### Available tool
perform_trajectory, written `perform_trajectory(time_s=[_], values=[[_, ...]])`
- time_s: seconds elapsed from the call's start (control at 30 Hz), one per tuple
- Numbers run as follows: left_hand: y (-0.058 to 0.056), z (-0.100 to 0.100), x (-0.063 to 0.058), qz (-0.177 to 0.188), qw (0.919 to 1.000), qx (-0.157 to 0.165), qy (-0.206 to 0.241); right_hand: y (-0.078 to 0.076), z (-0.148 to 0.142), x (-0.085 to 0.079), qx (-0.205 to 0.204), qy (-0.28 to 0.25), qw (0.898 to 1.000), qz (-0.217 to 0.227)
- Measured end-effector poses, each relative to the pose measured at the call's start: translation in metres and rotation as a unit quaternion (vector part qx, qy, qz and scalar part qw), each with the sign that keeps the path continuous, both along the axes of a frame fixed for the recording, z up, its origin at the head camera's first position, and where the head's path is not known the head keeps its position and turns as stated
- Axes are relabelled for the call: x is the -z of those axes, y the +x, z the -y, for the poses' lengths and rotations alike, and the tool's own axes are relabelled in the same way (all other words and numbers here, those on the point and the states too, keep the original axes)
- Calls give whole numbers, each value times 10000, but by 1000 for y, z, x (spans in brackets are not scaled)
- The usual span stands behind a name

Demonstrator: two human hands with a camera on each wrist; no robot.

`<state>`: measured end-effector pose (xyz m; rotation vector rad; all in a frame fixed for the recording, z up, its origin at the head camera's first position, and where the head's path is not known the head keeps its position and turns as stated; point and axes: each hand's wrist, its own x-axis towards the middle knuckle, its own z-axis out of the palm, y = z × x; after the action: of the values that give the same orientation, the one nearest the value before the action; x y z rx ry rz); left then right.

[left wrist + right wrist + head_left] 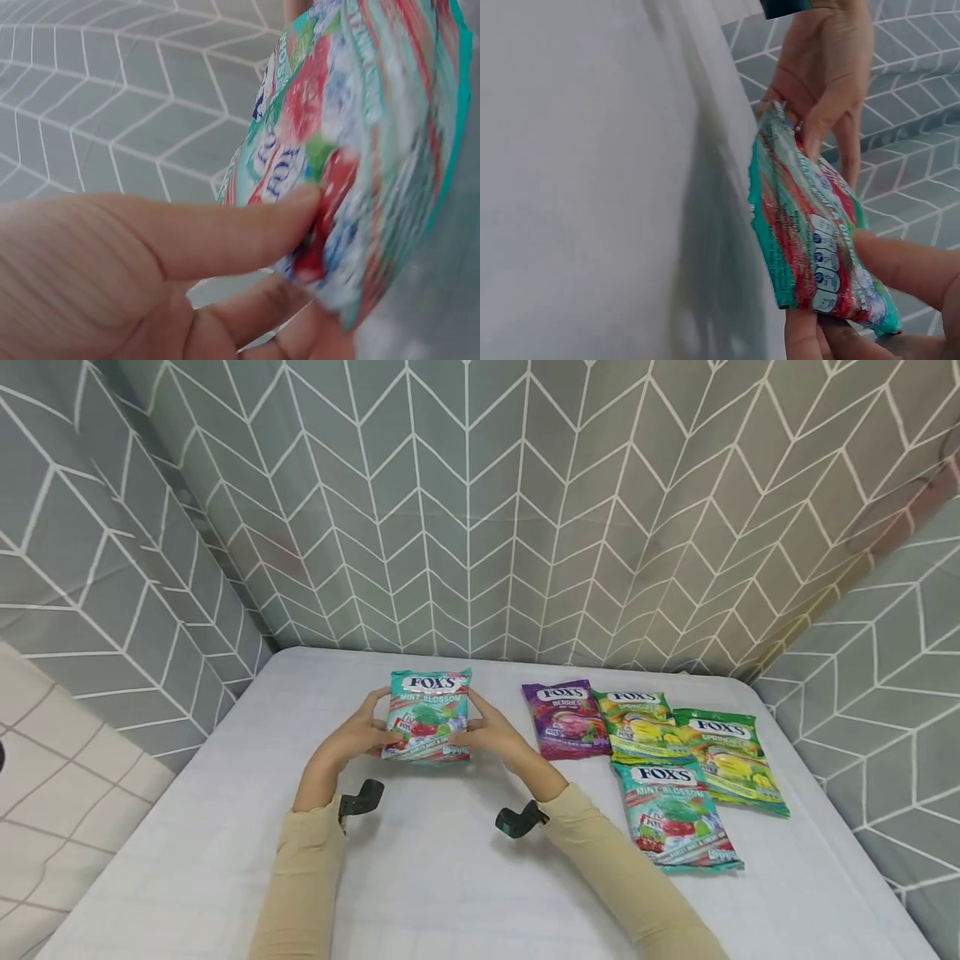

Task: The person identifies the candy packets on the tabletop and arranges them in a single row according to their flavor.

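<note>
Both hands hold a teal Fox's Mint Blossom candy bag point(427, 717) by its two sides, its printed front toward the head camera. My left hand point(351, 739) grips the left edge; in the left wrist view its thumb point(247, 236) presses the front while the fingers lie behind. On the opposite edge, my right hand point(498, 739) pinches the bag between thumb and fingers. The right wrist view shows the bag's lower seam point(776, 255) off the white surface, with a shadow beside it.
At the right of the white table point(442, 877) lie a purple Berries bag point(566, 720), two yellow-green Springtea bags point(641, 727) and another teal Mint Blossom bag point(678, 814), some touching. A grey chevron-patterned curtain point(465, 510) stands behind and at both sides.
</note>
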<state>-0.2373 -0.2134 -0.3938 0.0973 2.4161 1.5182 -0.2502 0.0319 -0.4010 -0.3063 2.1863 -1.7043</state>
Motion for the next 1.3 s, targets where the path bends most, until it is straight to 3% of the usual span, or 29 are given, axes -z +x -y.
perform_trajectory(time_s=[0.27,0.4,0.53,0.7,0.97,1.17,1.3], values=[[-1,20,4,-370,9949,-921,-195,-16,39,10,-104,-221,9997,-10],[1,29,3,-491,9885,-1373,-391,-24,59,13,-50,-472,9987,171],[2,36,3,-568,9812,-1818,-315,-30,76,13,-51,-631,9975,308],[2,41,5,-632,9691,-2374,-201,-36,95,19,65,-394,9990,219],[2,47,11,-550,9628,-2603,-474,-38,122,32,369,152,9992,-60],[3,52,17,-739,9562,-2745,-697,-35,136,37,501,311,9981,-172],[3,54,20,-804,9541,-2769,-811,-34,141,37,494,491,9964,-474]])
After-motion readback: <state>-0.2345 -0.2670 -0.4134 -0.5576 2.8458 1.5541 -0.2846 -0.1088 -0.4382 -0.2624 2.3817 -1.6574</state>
